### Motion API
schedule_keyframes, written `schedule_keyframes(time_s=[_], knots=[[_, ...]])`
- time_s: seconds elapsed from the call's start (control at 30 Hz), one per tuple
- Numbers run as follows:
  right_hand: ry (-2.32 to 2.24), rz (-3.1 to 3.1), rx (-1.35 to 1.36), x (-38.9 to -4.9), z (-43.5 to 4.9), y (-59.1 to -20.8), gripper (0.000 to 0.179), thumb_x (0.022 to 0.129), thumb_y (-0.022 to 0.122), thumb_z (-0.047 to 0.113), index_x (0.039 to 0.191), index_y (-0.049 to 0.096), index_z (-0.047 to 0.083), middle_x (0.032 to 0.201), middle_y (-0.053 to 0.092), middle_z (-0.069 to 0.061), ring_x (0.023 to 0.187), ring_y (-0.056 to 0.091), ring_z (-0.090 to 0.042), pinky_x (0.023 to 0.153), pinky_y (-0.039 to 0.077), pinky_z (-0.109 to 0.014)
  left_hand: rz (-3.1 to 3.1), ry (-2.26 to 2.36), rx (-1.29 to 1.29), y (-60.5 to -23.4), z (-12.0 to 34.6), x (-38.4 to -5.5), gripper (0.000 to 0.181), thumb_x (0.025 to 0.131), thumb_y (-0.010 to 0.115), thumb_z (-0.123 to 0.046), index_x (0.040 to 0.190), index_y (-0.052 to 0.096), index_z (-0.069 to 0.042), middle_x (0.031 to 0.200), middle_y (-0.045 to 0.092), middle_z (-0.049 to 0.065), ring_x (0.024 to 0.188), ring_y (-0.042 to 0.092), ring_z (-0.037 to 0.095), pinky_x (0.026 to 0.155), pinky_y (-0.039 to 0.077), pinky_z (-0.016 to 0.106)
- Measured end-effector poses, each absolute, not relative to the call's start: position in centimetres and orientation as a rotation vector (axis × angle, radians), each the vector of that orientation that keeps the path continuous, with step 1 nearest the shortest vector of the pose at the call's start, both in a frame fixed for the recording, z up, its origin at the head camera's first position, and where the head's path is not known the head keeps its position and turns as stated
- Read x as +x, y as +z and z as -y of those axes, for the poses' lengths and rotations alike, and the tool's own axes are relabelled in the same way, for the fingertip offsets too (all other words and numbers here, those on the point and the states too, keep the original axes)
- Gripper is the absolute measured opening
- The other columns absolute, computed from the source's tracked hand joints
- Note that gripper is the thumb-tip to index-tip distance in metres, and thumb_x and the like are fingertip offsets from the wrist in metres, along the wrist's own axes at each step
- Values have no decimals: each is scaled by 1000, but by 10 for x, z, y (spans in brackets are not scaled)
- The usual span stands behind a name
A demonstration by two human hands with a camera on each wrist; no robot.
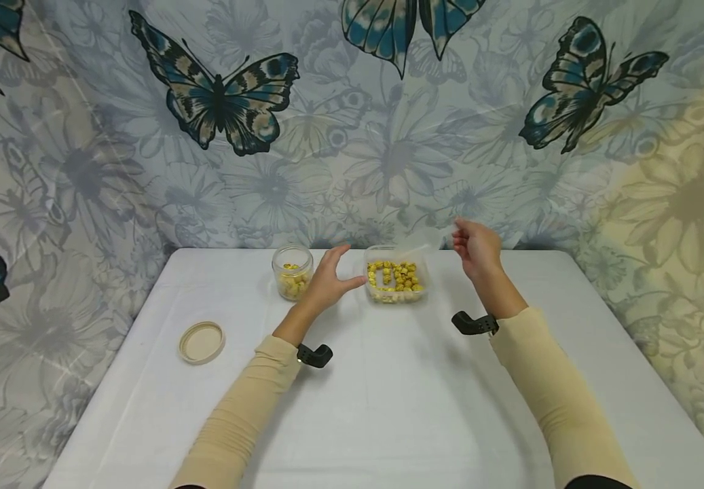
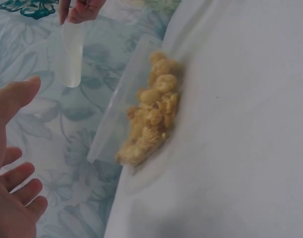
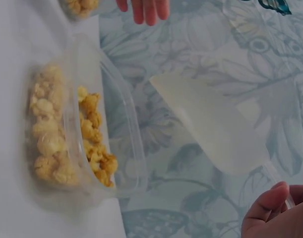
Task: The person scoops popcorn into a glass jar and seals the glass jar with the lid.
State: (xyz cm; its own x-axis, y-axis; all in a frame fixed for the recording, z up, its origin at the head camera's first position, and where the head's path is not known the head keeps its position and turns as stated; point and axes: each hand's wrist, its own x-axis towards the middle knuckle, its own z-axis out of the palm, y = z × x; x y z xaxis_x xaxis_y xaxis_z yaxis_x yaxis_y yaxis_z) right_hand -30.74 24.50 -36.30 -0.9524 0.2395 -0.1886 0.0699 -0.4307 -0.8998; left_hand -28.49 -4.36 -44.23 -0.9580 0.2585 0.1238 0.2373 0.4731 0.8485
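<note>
My right hand grips the thin handle of a translucent white scoop, which hangs over a clear plastic container. Yellow caramel popcorn partly fills that container. At the container's left side is my left hand, thumb and fingers spread, with nothing in its grasp; its thumb tip comes right up to the container's edge in the head view. Just left of this hand stands an open glass jar with popcorn in its lower part.
A round cream lid lies on the white-covered table, toward the left front. Close behind the jar and container, a butterfly-print cloth rises along the table's back edge. Each wrist wears a black camera band.
</note>
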Motion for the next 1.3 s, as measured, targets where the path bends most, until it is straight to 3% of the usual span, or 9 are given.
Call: schedule_keyframes(time_s=[0.4,0.6,0.77,0.83,0.97,1.07,1.2,1.3], knots=[[2241,1819,-451,-310,-251,-373,5,94,62,9,91,65,7,60,58,2,50,51,-6,45,43,-15,-2648,1501,446,-460,26,-285,81,86,74,-33,151,33,-9,155,32,15,144,33,35,115,32,54],[1988,1998,-336,-310,-251,-374,9,94,63,12,90,68,6,60,58,5,50,49,-6,47,40,-17,-2646,1416,434,-477,16,-284,84,86,73,-40,152,30,-10,156,29,15,144,32,34,116,33,50],[1726,2161,-228,-310,-244,-375,24,94,62,16,104,71,-5,64,60,12,56,55,-5,52,46,-14,-2668,1425,435,-485,12,-284,85,86,74,-40,152,30,-9,157,28,15,145,31,34,117,32,49],[1606,2229,-170,-309,-240,-376,30,94,62,16,108,70,-8,71,62,8,59,56,-3,54,46,-12,-2683,1435,450,-486,12,-285,84,86,73,-39,152,31,-9,157,28,14,145,31,33,117,32,49],[1334,2336,-32,-309,-231,-379,27,95,61,15,103,73,-8,83,69,-14,62,54,-1,56,44,-12,-2701,1444,476,-485,11,-287,83,86,73,-39,152,32,-9,158,28,14,145,31,33,117,31,50],[1213,2372,52,-309,-225,-380,24,93,60,11,98,74,-8,89,70,-26,64,56,-11,60,45,-19,-2704,1434,483,-485,10,-288,83,87,73,-39,152,32,-8,157,29,15,145,31,34,117,31,50],[1140,2441,114,-309,-221,-383,25,93,58,10,100,73,-10,92,71,-29,74,65,-33,68,53,-38,-2705,1418,494,-486,8,-289,81,88,72,-37,151,33,-6,157,29,16,145,31,34,118,30,48],[1131,2488,118,-309,-223,-389,27,94,57,11,101,73,-9,92,71,-29,80,67,-40,70,55,-43,-2703,1400,503,-487,8,-288,80,89,71,-37,151,33,-5,157,29,17,145,31,34,118,30,48]])
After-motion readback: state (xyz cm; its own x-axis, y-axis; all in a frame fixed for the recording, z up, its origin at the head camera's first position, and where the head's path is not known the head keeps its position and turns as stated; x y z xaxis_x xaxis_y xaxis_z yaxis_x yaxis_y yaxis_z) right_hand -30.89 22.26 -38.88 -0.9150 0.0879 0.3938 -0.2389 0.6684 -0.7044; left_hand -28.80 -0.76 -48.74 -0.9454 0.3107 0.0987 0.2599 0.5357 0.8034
